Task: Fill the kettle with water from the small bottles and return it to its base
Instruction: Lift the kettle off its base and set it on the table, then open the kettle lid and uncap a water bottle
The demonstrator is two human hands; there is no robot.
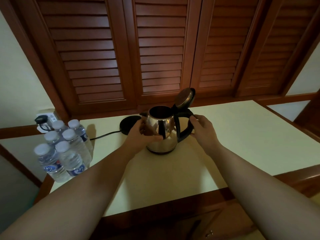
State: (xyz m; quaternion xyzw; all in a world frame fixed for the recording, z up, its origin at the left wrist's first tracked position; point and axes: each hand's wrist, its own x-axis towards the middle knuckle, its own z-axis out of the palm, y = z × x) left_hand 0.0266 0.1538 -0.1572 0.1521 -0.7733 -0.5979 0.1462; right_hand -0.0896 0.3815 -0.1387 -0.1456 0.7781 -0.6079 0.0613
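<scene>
The shiny metal kettle [161, 130] stands on the pale desk [233, 139], its lid [184, 98] flipped up. It is off its round black base [129, 124], which lies just behind it to the left. Your left hand [141, 134] wraps around the kettle's side. Your right hand [202, 129] holds the black handle [186, 129] on the other side. Six small water bottles [65, 149] with white caps stand together well left of the kettle, near the desk's edge.
</scene>
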